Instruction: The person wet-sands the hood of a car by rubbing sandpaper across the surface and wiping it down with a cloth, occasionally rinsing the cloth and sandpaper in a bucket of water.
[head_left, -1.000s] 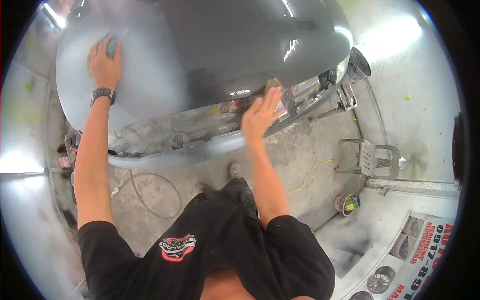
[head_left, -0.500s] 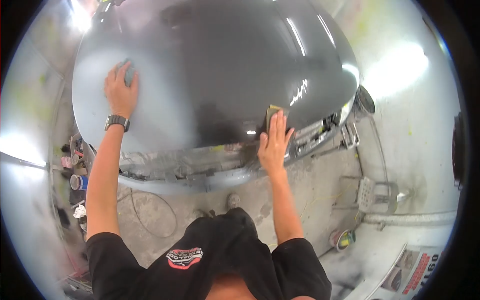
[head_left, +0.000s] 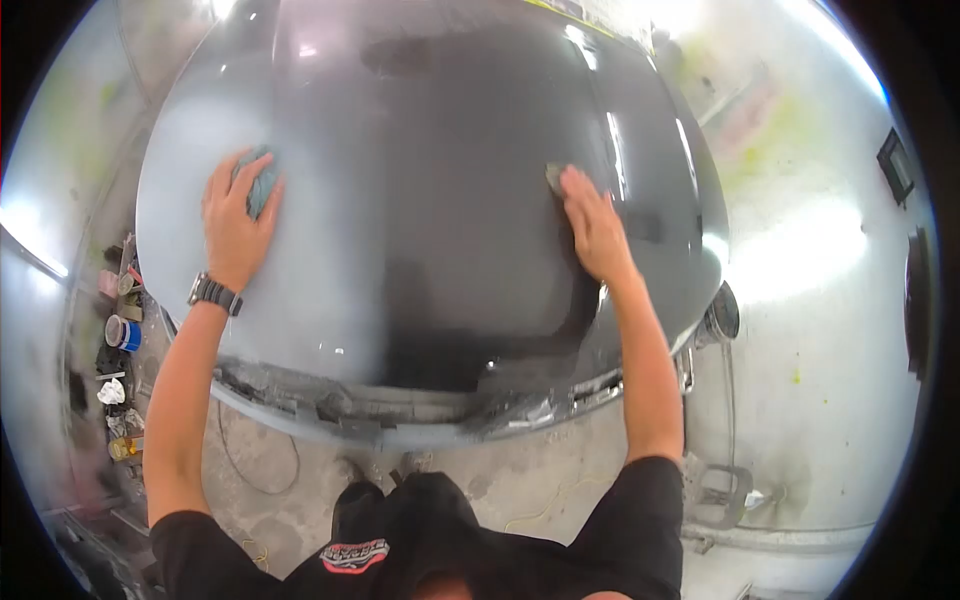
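A car hood point(head_left: 460, 220) fills the middle of the view, light grey on its left part and dark grey on the rest. My left hand point(head_left: 238, 220) rests on the light part, its fingers around a blue-green cloth or pad point(head_left: 262, 186). On the dark part lies my right hand point(head_left: 597, 228), flat over a folded olive-brown sheet point(head_left: 553, 179), which shows at its fingertips. A dark watch point(head_left: 215, 294) is on my left wrist.
Below the hood is the open front of the car point(head_left: 380, 410). A blue and white can point(head_left: 122, 333) and assorted items stand at the left wall. A dark bucket point(head_left: 722, 312) is right of the hood, with a chair point(head_left: 728, 495) farther down.
The view has shifted forward over the hood. My right hand has moved from the hood's front edge farther up the dark surface with the sheet. My left hand still holds the cloth.
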